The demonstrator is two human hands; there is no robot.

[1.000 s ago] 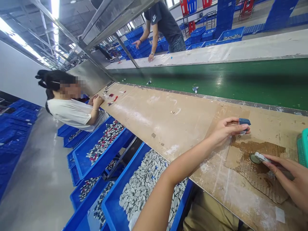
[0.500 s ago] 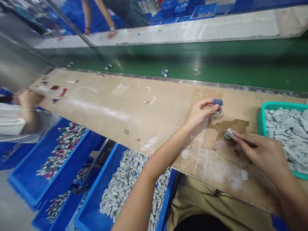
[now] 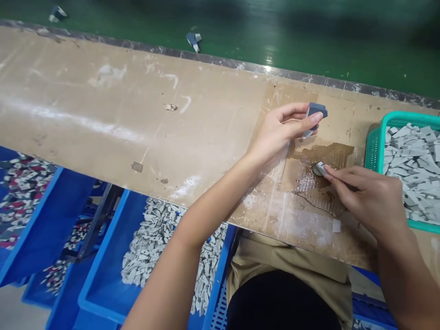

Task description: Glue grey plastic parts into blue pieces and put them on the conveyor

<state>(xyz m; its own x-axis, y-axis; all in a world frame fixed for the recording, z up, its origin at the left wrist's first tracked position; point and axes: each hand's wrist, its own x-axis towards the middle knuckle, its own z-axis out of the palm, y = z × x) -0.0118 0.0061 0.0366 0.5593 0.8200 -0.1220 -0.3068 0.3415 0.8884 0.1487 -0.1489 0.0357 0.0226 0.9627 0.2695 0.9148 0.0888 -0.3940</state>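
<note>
Currently, one blue piece tight in left hand, one pale piece tight in right hand.

There are two bare hands, the left hand and the right hand, with one piece in each: one dark blue piece and one light grey piece. There are one round dish, one teal basket and two two-toned parts. At least three blue bins show. The basket's grey pieces are too many to count.
</note>
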